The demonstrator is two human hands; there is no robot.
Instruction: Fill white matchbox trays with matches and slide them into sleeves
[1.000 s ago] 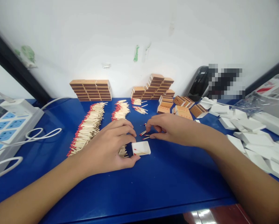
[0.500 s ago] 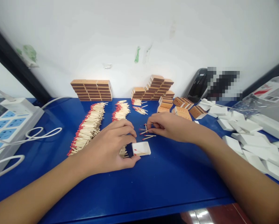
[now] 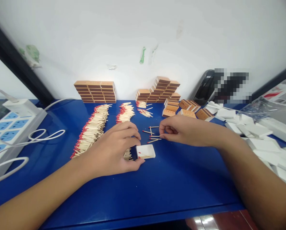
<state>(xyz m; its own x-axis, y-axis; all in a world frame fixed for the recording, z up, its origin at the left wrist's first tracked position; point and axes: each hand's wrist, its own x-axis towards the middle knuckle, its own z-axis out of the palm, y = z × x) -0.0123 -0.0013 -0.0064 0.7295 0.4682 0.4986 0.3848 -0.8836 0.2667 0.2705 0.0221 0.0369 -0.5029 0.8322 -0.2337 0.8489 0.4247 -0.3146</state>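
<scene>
My left hand point(image 3: 119, 150) curves around a small white matchbox tray point(image 3: 146, 151), its thumb at the near left corner and its fingers at the far left corner. A few red-tipped matches lie inside the tray. Thumb and fingers of my right hand point(image 3: 175, 127) are pinched at the end of a match point(image 3: 154, 136) on the blue table, just beyond the tray. Several loose matches point(image 3: 147, 132) lie scattered beside those fingertips. Partly hidden behind my left hand is a row of matches point(image 3: 125, 112); a longer row point(image 3: 92, 127) stretches along to its left.
Stacked matchboxes point(image 3: 95, 92) stand against the wall, with another stepped stack point(image 3: 161, 90) farther right. Loose matchboxes point(image 3: 187, 112) and white trays point(image 3: 262, 148) spread over the right side. On the left lie a power strip point(image 3: 7, 127) and white cables point(image 3: 43, 137).
My right hand has shifted slightly right and toward me, fingertips now at another match. The loose matches lie more spread out. My left hand keeps its place at the tray.
</scene>
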